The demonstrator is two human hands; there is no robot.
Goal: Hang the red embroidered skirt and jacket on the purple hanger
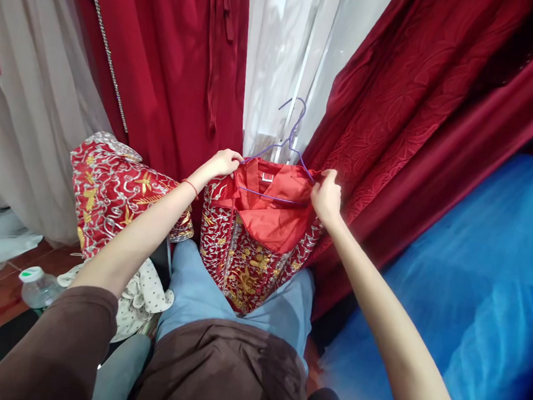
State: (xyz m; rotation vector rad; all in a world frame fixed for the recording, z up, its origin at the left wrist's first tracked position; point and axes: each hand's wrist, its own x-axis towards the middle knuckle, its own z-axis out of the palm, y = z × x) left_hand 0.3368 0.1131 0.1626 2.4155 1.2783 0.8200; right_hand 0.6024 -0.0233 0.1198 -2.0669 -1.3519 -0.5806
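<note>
A red garment (252,261) with gold and silver embroidery hangs between my hands, its plain red lining and a small label showing at the neck. My left hand (225,163) pinches its left shoulder, and my right hand (327,198) grips the right shoulder. Inside the neck opening lies a thin purple hanger (295,131), its hook pointing up in front of the white curtain. The garment's lower part rests over my lap. Beside my left forearm is another embroidered red garment (112,196).
Red gowns (180,62) hang ahead on both sides of a white curtain (275,45). Blue tulle (468,292) spreads at the right. At lower left are a bottle with a white cap (31,274) and a dotted white cloth (139,301).
</note>
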